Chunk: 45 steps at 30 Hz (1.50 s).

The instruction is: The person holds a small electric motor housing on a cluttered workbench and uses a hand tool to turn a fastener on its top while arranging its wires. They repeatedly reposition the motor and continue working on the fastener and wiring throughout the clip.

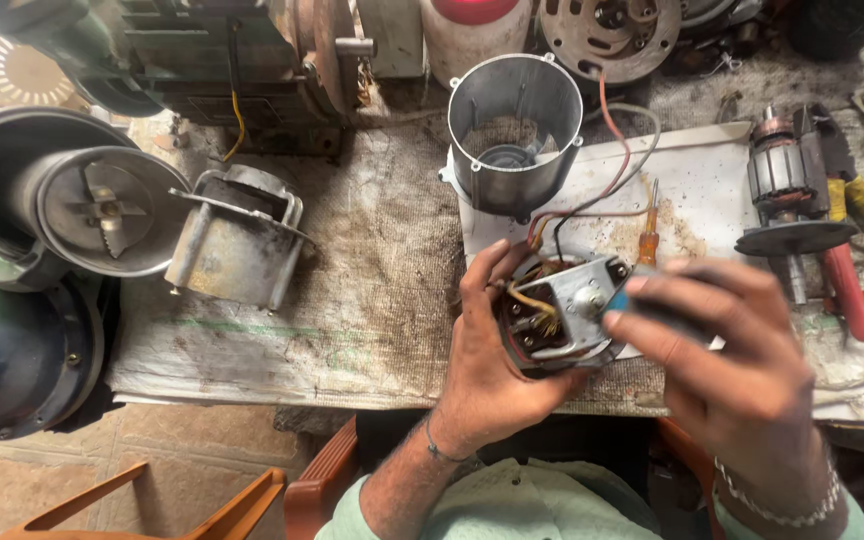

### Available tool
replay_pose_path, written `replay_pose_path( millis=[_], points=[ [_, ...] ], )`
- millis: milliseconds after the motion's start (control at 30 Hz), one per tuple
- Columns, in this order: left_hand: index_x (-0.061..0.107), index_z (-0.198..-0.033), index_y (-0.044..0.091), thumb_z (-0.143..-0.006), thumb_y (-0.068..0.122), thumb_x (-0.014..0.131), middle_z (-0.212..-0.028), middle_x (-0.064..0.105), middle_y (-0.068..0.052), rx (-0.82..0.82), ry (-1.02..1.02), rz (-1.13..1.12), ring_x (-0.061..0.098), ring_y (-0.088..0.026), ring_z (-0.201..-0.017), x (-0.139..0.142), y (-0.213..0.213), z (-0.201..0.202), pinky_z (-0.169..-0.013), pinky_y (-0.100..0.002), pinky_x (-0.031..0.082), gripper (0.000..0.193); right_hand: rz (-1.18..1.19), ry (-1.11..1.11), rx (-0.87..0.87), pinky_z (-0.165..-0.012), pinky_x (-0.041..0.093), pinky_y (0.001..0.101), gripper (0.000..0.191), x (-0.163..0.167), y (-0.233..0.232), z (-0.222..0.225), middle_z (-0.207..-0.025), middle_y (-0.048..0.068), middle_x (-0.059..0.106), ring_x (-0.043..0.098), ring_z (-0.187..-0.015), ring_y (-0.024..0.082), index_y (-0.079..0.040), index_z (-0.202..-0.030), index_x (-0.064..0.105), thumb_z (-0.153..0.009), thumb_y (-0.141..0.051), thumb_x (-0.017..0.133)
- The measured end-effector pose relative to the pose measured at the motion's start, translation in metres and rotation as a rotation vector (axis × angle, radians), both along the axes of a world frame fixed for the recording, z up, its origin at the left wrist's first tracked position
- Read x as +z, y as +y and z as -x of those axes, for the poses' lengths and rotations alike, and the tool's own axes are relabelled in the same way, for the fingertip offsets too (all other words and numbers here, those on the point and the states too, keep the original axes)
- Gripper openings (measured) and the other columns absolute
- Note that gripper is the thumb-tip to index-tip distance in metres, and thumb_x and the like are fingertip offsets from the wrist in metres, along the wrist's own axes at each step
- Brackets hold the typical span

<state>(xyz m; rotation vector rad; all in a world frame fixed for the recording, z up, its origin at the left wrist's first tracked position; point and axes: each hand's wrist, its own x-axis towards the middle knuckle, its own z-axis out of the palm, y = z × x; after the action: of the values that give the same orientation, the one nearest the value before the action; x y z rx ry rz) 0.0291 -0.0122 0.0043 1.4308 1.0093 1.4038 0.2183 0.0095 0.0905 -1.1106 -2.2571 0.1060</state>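
Over the bench, left hand (492,370) clasping a motor part (560,315); right hand's (737,365) grip closed on a blue-handled tool (620,298).

Pale green sleeves, L thread band (436,447), R bead bracelet (782,508)

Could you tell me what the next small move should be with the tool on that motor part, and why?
Probably seat the blue-handled tool squarely on the screw. The right hand is blurred, so the tip looks unsettled, while the left hand already grips the motor part steady.
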Motion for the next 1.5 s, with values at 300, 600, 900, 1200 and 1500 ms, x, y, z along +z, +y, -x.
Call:
replay_pose_path(
  millis=[300, 600, 900, 1200, 1500],
  points=[
    [0.021, -0.158, 0.006, -0.074, 0.009, 0.089, -0.143, 0.058, -0.022, 0.004, 0.029, 0.005, 0.065, -0.032, -0.138, 0.003, 0.002, 0.002, -0.121, -0.042, 0.054, 0.108, 0.132, 0.019, 0.117, -0.1, 0.054, 0.0434, 0.052, 0.002, 0.002, -0.006, -0.119, 0.004, 0.07, 0.062, -0.119, 0.031, -0.019, -0.104, 0.077, -0.06, 0.007, 0.068],
    [0.023, -0.155, 0.005, -0.074, 0.011, 0.091, -0.145, 0.06, -0.019, -0.001, 0.001, 0.032, 0.067, -0.03, -0.134, 0.003, 0.001, 0.001, -0.116, -0.039, 0.057, 0.106, 0.067, -0.013, -0.016, -0.102, 0.054, 0.041, 0.051, 0.003, 0.002, -0.004, -0.123, 0.003, 0.07, 0.063, -0.122, 0.029, -0.017, -0.111, 0.077, -0.072, 0.015, 0.068],
    [0.024, -0.154, 0.006, -0.077, 0.013, 0.091, -0.137, 0.064, -0.018, -0.003, 0.008, 0.007, 0.07, -0.028, -0.132, 0.005, 0.002, 0.001, -0.116, -0.039, 0.058, 0.102, 0.071, 0.006, 0.145, -0.1, 0.052, 0.0452, 0.045, 0.005, 0.006, -0.009, -0.119, 0.006, 0.069, 0.062, -0.119, 0.03, -0.013, -0.108, 0.075, -0.068, 0.007, 0.07],
    [0.025, -0.152, 0.005, -0.075, 0.015, 0.091, -0.135, 0.067, -0.017, 0.003, 0.04, 0.046, 0.073, -0.026, -0.125, 0.005, 0.002, 0.002, -0.111, -0.038, 0.059, 0.102, 0.1, 0.031, 0.074, -0.102, 0.053, 0.0427, 0.044, 0.003, 0.005, -0.009, -0.119, 0.005, 0.069, 0.064, -0.12, 0.028, -0.013, -0.106, 0.076, -0.071, 0.012, 0.066],
    [0.021, -0.155, 0.005, -0.076, 0.015, 0.092, -0.137, 0.064, -0.018, -0.043, -0.038, 0.101, 0.07, -0.029, -0.128, 0.006, 0.001, 0.001, -0.111, -0.039, 0.058, 0.106, 0.087, 0.035, 0.064, -0.1, 0.054, 0.0429, 0.049, -0.001, 0.007, -0.011, -0.121, 0.007, 0.069, 0.063, -0.12, 0.031, -0.013, -0.106, 0.075, -0.068, 0.015, 0.064]
  ],
)
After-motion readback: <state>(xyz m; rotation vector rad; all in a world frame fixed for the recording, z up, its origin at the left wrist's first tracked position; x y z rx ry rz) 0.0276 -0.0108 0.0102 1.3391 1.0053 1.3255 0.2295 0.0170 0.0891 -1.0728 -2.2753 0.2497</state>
